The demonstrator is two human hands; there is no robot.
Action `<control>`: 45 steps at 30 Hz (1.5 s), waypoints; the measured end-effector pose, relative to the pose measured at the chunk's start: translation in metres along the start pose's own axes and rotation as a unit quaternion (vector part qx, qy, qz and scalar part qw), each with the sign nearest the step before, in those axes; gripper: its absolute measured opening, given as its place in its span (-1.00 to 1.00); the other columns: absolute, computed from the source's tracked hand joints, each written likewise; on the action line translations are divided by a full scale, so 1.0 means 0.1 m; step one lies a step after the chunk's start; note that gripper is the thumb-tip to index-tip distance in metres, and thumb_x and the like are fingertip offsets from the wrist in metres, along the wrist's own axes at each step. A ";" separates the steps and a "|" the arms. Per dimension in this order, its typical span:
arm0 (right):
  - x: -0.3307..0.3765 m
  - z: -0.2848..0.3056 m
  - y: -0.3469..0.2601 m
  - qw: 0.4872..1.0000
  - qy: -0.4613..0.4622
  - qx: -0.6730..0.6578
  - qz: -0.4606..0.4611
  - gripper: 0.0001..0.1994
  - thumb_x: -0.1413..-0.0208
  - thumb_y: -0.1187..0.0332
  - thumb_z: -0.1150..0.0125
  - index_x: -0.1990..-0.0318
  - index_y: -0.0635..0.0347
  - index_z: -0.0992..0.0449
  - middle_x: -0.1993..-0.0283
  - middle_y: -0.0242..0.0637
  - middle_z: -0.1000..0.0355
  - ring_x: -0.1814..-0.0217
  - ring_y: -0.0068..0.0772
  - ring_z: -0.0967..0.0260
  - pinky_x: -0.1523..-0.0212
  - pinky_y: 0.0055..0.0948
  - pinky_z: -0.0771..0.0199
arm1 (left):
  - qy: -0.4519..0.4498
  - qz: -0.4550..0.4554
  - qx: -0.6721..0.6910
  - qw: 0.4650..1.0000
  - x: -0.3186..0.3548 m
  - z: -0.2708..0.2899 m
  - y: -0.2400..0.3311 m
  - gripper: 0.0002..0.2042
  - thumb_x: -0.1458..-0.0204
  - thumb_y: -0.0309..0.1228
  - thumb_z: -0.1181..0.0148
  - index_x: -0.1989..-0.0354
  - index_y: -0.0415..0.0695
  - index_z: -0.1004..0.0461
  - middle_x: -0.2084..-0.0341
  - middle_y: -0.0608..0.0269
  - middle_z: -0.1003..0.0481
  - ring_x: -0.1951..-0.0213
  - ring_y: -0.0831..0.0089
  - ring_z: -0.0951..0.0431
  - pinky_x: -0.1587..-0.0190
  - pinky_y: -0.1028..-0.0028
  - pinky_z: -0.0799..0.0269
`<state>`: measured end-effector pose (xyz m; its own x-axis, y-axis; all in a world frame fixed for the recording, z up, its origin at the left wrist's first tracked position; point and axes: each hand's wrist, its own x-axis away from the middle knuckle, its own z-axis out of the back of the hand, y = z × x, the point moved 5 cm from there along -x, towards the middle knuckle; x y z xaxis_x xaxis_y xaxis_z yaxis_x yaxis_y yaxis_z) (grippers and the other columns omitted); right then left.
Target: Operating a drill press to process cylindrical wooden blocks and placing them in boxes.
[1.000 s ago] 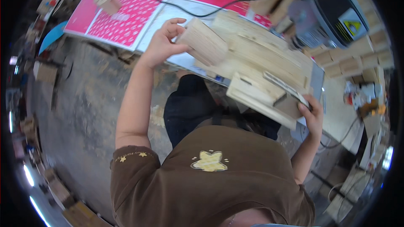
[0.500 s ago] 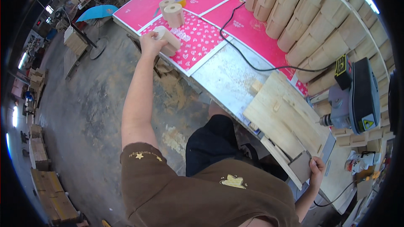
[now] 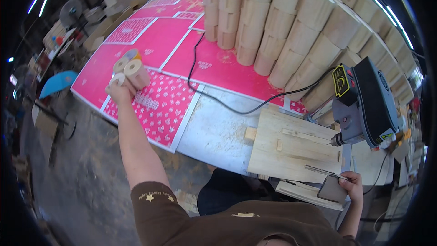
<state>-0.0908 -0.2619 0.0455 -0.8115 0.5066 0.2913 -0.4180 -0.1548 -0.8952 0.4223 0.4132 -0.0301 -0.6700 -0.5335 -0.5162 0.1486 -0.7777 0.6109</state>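
My left hand [image 3: 119, 93] is closed around a pale wooden cylinder [image 3: 118, 80] with a hole in its end, on the pink patterned sheet. Two similar cylinders stand close beside it: a nearer wooden cylinder [image 3: 137, 75] and a farther wooden cylinder [image 3: 121, 64]. At the lower right, my right hand [image 3: 353, 186] grips the edge of a flat grey-brown piece [image 3: 332, 189], beside a thin dark-edged strip [image 3: 320, 170]. Its fingers meet near the strip's end; whether they also pinch the strip, I cannot tell. A pale wooden board [image 3: 273, 152] lies left of this hand.
A drill press head [image 3: 364, 102] overhangs the board's right side. Its black cable [image 3: 236, 110] loops across the table. Tall stacks of wooden blocks [image 3: 284, 32] line the back right. A tape roll [image 3: 132, 54] sits behind the cylinders, and a blue umbrella [image 3: 59, 83] stands at left.
My view has turned, shifting the table within the picture. My left hand has carried its cylinder farther along the table, up beside the other two. My right hand keeps its grip on the grey-brown piece.
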 end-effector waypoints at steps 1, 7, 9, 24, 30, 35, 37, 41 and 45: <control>0.01 0.01 -0.03 1.000 0.021 -0.012 0.007 -0.80 0.20 0.50 -0.33 0.36 0.32 -0.50 0.47 -0.45 -0.43 0.46 -0.69 -0.28 0.40 -0.67 -0.26 | 0.000 -0.018 0.016 1.000 -0.05 -0.04 0.02 -0.66 0.14 -0.52 -0.08 0.11 -0.29 -0.41 0.04 -0.20 -0.21 0.06 -0.04 -0.35 -0.01 0.22 -0.29; 0.02 -0.03 -0.03 1.000 0.015 -0.005 0.004 -0.78 0.23 0.50 -0.36 0.35 0.32 -0.52 0.43 -0.41 -0.46 0.38 -0.64 -0.34 0.31 -0.63 -0.32 | -0.021 0.082 -0.029 0.996 -0.05 0.07 0.64 -0.48 0.20 -0.49 -0.15 -0.05 -0.24 -0.27 -0.09 -0.22 -0.09 -0.12 -0.10 -0.15 -0.14 0.16 -0.13; 0.04 -0.04 -0.03 0.999 -0.015 -0.023 0.020 -0.76 0.26 0.52 -0.36 0.34 0.32 -0.54 0.40 -0.37 -0.47 0.34 -0.59 -0.36 0.27 -0.61 -0.33 | 0.075 0.014 -0.036 0.996 0.03 0.29 1.13 -0.40 0.21 -0.44 -0.20 -0.11 -0.21 -0.20 -0.16 -0.24 0.01 -0.14 -0.12 -0.12 -0.18 0.16 -0.07; 0.30 0.40 0.32 0.989 0.060 -0.085 0.102 -0.72 0.31 0.36 -0.38 0.39 0.32 -0.56 0.46 -0.38 -0.43 0.41 -0.58 -0.30 0.38 -0.62 -0.22 | -0.211 -0.203 0.423 0.857 0.85 -0.46 5.07 -0.12 0.46 -0.20 -0.46 -0.08 -0.34 -0.14 0.04 -0.13 -0.34 -0.01 0.15 -0.37 -0.04 0.32 -0.29; 0.28 0.45 0.51 0.986 0.063 -0.112 0.102 -0.74 0.27 0.38 -0.37 0.37 0.32 -0.57 0.44 -0.37 -0.43 0.40 -0.58 -0.30 0.38 -0.62 -0.23 | -0.258 -0.165 0.461 0.833 0.82 -0.82 5.11 -0.07 0.57 -0.31 -0.50 -0.09 -0.32 -0.12 0.08 -0.06 -0.38 0.05 0.17 -0.42 0.01 0.34 -0.34; 0.14 0.34 0.64 0.988 0.024 -0.145 0.047 -0.75 0.25 0.41 -0.37 0.34 0.31 -0.56 0.39 -0.37 -0.45 0.34 -0.58 -0.34 0.30 -0.62 -0.29 | -0.207 -0.120 0.541 0.806 0.80 -0.70 4.96 -0.17 0.45 -0.37 -0.47 -0.08 -0.27 -0.15 0.12 0.05 -0.39 0.11 0.27 -0.44 0.09 0.40 -0.39; 0.10 0.30 0.59 0.985 -0.006 -0.153 0.073 -0.74 0.26 0.42 -0.37 0.34 0.31 -0.56 0.38 -0.37 -0.45 0.34 -0.58 -0.33 0.30 -0.61 -0.28 | -0.154 -0.135 0.547 0.811 0.81 -0.35 4.77 -0.19 0.44 -0.37 -0.46 -0.08 -0.26 -0.16 0.14 0.07 -0.38 0.12 0.30 -0.44 0.10 0.41 -0.40; 0.01 0.29 0.43 0.987 -0.007 -0.063 0.149 -0.74 0.29 0.44 -0.36 0.34 0.28 -0.56 0.40 -0.36 -0.41 0.32 -0.51 -0.32 0.27 -0.54 -0.28 | -0.224 -0.188 0.585 0.757 1.18 0.54 4.25 -0.22 0.42 -0.38 -0.44 -0.07 -0.26 -0.17 0.16 0.11 -0.39 0.14 0.36 -0.44 0.09 0.40 -0.39; -0.15 0.22 0.30 0.972 -0.005 0.032 0.233 -0.70 0.35 0.46 -0.35 0.33 0.31 -0.52 0.34 -0.27 -0.38 0.26 -0.37 -0.32 0.21 -0.48 -0.29 | -0.312 -0.351 0.407 0.783 2.22 1.32 3.83 -0.29 0.45 -0.41 -0.40 -0.03 -0.18 -0.25 0.19 0.17 -0.42 0.14 0.36 -0.45 0.07 0.39 -0.36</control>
<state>-0.1001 -0.2930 0.0217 -0.9226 0.3604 -0.1377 -0.0281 -0.4188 -0.9077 0.2345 0.0413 0.1686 -0.6413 0.3955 -0.6575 -0.7591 -0.2021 0.6189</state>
